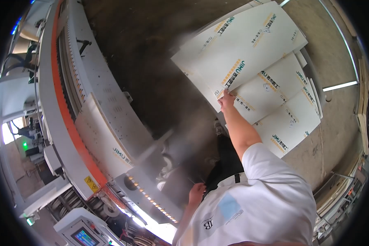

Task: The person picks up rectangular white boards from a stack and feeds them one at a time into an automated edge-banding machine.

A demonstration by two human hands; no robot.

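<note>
My right arm reaches forward, and my right hand (226, 100) pinches the near edge of a large white panel (250, 45) with green and orange print. That panel lies on top of a stack, overlapping more white printed panels (291, 117) of the same kind. My left hand (197, 192) is low beside my body, close to the machine's edge. Its fingers are curled in, and whether anything is inside them is hidden.
On the left runs a long grey machine with an orange band (63, 96). Another white panel (104, 129) lies on its bed. A control screen (84, 237) stands at the lower left. Stacked boards (363, 106) line the right side. My shoe (218, 127) is near the panel stack.
</note>
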